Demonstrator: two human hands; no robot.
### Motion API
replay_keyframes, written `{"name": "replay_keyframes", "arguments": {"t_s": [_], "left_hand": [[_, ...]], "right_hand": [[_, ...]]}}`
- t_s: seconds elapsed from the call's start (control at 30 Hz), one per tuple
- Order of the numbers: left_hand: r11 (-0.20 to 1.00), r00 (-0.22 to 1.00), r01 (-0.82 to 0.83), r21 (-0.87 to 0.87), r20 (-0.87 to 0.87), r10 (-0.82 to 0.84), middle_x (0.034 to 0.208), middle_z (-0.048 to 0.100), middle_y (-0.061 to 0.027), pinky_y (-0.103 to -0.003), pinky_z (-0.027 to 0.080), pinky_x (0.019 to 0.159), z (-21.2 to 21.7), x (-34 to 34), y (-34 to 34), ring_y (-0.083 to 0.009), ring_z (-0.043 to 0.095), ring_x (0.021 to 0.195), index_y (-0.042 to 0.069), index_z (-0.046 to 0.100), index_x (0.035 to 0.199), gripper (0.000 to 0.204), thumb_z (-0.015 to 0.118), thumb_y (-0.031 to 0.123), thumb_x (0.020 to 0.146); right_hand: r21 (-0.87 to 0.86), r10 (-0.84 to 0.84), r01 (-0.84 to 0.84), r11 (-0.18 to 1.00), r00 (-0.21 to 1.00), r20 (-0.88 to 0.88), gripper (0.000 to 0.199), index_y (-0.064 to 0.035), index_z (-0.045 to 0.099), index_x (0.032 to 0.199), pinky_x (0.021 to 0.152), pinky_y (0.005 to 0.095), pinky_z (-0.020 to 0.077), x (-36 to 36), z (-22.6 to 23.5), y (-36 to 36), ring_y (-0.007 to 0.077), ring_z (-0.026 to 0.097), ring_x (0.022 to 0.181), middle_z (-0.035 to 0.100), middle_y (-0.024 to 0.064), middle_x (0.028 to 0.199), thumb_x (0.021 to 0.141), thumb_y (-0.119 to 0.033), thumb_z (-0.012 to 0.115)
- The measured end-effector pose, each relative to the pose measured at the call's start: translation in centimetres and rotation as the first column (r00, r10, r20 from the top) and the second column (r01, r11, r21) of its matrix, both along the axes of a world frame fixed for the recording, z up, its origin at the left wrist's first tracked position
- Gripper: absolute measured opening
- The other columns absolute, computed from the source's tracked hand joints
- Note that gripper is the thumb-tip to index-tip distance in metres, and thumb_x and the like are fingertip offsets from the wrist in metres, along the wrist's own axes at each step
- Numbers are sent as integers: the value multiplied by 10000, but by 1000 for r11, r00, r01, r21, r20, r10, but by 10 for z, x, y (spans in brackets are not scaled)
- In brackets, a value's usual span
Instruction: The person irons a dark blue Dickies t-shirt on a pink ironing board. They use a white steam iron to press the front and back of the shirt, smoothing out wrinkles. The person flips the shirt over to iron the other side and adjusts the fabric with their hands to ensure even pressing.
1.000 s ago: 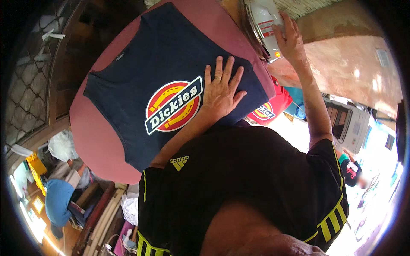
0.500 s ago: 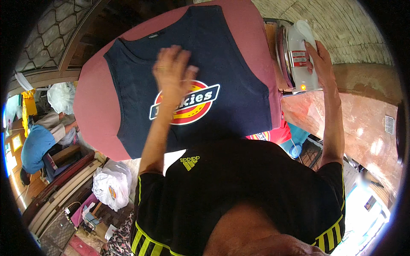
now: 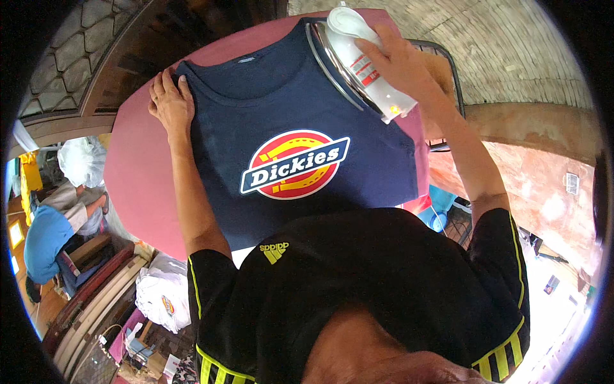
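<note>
Navy tank top (image 3: 224,147): spread front up on the board, upper right strap under the iron, mid-pass by the look of it

Nearest: wearer's black shirt (image 3: 358,275), lower centre, covers the view of the hem's middle. Right hand (image 3: 403,64), upper right, is wrapped round the white iron (image 3: 358,61); orange light lit. Iron sits over the strap and armhole edge; full sole contact, can't tell. Left hand (image 3: 171,105), upper left, lies palm down, fingers extended, at the other strap's edge, gripping nothing that I can see; probably steadying the cloth.

Done, as far as visible: top laid out on the pink padded board (image 3: 137,185), mid-frame, chest print (image 3: 295,165) flat, body mostly smooth. Can't tell how much of that is from pressing.

Left, my read: finish this strap, likely the other one too, then the back. Back is out of sight, state unknown. Folding not done.

Further out: bit of red cloth (image 3: 419,205) past the board's lower right corner, white bundle (image 3: 163,294) lower left. Pressed or waiting, can't tell. Far left: co-worker in blue (image 3: 48,233), bent over.
</note>
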State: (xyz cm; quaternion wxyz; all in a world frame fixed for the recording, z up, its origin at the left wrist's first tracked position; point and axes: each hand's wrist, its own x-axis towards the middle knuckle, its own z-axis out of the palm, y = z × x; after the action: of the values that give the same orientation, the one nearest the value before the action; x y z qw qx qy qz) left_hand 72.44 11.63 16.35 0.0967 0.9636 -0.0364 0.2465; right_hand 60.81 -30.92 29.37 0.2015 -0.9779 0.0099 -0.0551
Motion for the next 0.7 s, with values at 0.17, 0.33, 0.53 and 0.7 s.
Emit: {"name": "replay_keyframes", "arguments": {"t_s": [0.17,0.33,0.53,0.7], "left_hand": [[998,997,65,-21,36,-64,1461,488,-104,-596,303,1059,1,2,-5,-329,403,1372,168,530,1392,474,486,428,998],[998,998,66,-11,-10,-66,1391,548,-63,-591,401,948,18,5,9,-329,483,1263,175,647,1233,416,611,460,932],[953,957,282,-110,-35,-287,809,699,-74,-442,503,826,24,38,32,-315,635,912,165,729,1016,368,701,499,862],[933,963,269,-239,99,-252,740,681,-66,-423,500,764,5,40,35,-280,612,804,162,749,938,339,721,489,851]], "right_hand": [[75,108,-134,988,954,280,386,5,584,1205,762,451,549,68,-18,12,389,691,860,688,240,913,965,-297,598],[309,49,26,951,971,-233,342,28,601,1115,675,423,559,55,34,50,377,705,766,692,235,894,964,-278,594],[127,213,-210,969,977,-10,381,-37,577,1264,808,374,517,16,-8,4,324,662,947,669,208,1058,963,-262,640],[-126,576,-572,811,740,347,321,-2,591,1135,661,387,537,54,11,39,321,691,760,684,206,895,963,-271,623]]}}
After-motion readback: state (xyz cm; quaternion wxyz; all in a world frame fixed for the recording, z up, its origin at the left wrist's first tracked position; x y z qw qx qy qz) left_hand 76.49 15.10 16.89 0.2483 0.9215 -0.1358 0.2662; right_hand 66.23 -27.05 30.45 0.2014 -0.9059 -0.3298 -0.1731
